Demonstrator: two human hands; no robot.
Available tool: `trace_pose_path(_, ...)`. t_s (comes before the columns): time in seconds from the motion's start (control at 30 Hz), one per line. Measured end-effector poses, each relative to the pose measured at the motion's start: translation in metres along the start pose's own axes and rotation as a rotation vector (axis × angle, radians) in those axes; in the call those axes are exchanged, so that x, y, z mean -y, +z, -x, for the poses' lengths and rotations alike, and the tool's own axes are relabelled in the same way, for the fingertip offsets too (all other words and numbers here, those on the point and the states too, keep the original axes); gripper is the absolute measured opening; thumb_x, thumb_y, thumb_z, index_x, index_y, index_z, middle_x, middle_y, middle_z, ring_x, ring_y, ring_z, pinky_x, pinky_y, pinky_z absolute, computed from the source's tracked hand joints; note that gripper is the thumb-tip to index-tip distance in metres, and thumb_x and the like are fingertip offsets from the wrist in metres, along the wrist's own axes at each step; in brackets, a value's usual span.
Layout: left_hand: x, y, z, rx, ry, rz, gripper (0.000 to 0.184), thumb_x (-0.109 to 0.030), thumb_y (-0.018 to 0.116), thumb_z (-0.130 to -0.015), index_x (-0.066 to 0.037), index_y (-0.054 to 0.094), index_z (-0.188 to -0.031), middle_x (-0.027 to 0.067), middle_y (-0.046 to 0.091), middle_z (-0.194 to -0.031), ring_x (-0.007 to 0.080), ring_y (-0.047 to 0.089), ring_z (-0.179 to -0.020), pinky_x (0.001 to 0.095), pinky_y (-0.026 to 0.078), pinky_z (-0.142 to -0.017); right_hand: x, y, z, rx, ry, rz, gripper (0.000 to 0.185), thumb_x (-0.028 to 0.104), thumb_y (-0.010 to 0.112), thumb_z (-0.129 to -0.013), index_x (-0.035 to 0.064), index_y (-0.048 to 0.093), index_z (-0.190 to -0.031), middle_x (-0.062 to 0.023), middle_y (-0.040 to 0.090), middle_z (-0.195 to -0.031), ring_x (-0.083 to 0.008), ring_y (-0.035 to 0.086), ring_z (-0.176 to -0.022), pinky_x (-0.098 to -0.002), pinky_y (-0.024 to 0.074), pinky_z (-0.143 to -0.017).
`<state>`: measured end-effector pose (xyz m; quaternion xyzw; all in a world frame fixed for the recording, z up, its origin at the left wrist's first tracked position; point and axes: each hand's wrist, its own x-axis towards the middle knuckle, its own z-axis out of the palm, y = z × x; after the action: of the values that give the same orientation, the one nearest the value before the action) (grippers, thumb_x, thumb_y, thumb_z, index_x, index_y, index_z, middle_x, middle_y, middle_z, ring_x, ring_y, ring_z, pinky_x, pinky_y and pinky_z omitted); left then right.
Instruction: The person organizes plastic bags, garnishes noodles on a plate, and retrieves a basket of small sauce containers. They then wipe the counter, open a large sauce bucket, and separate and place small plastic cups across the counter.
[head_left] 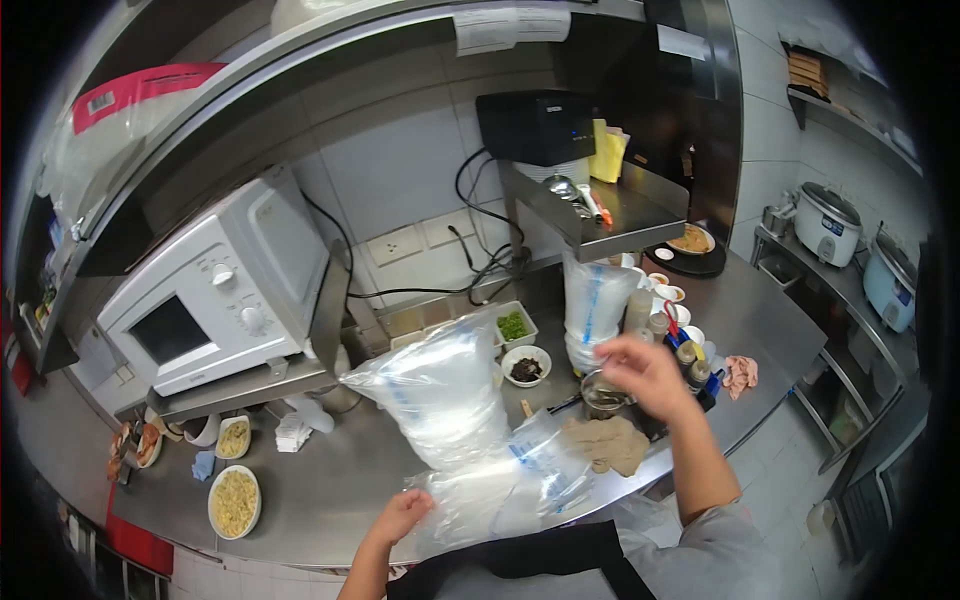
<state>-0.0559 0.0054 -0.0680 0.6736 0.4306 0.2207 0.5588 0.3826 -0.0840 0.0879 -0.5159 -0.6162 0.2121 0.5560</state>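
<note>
**At the bench (310,490): left hand (403,515) by the flat plastic bag (480,505), right hand (648,378) raised**

In front of the person's dark apron (520,565), the flat plastic bag lies at the near edge of the bench, clear and wrinkled. The left hand is at the left side of this bag, with the fingers bent; whether its grip closes on the plastic, I cannot tell. The right hand is lifted near a small round container (603,402) — its fingers are bent also, and I cannot tell if its grip holds something.

A brown cloth (615,447) lies below the right hand, to the right of the flat bag. Behind the flat bag stands a bulky plastic bag (435,385), puffed and shiny. Farther back are a white bowl (528,384) with dark food and a pale tray (520,341) with green pieces. At the left — in front of the microwave (200,310) — is an oval bowl (236,536) of yellowish food.
</note>
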Motion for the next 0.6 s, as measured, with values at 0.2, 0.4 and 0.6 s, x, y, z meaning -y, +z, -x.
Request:
trace_pose_path(0.2, 0.038, 0.056, -0.007, -0.222, -0.167, -0.514, 0.02, -0.025, 0.063, -0.083, -0.005, 0.065, -0.084, 0.009, 0.064, -0.072, 0.0202, 0.06, -0.066, 0.0323, 0.047, -0.06, -0.055, -0.183, -0.062, -0.512, -0.135, 0.114, 0.009, 0.003, 0.064, -0.083, 0.0045, 0.065, -0.092, 0.0012, 0.061, -0.078, -0.0053, 0.055, -0.07, -0.0209, 0.046, -0.063)
trace_pose_path(0.4, 0.023, 0.156, -0.028, -0.805, 0.011, -0.816, 0.012, -0.015, 0.058, -0.082, -0.004, 0.062, -0.078, 0.0125, 0.061, -0.071, 0.0332, 0.057, -0.07, 0.0416, 0.045, -0.066, -0.2, -0.373, -0.134, -0.68, 0.052, 0.301, 0.008, 0.004, 0.063, -0.081, 0.0031, 0.066, -0.088, -0.002, 0.063, -0.071, -0.0081, 0.057, -0.06, -0.0233, 0.0465, -0.052)
trace_pose_path(0.6, 0.025, 0.222, -0.033, -1.16, -0.054, -0.621, 0.01, -0.008, 0.055, -0.08, 0.001, 0.054, -0.08, 0.016, 0.056, -0.081, 0.0301, 0.053, -0.077, 0.0404, 0.042, -0.071, -0.388, -0.457, -0.152, -0.586, 0.354, 0.669, 0.013, 0.012, 0.067, -0.077, 0.0073, 0.07, -0.088, -0.0114, 0.069, -0.079, -0.0245, 0.067, -0.07, -0.0341, 0.0521, -0.063)
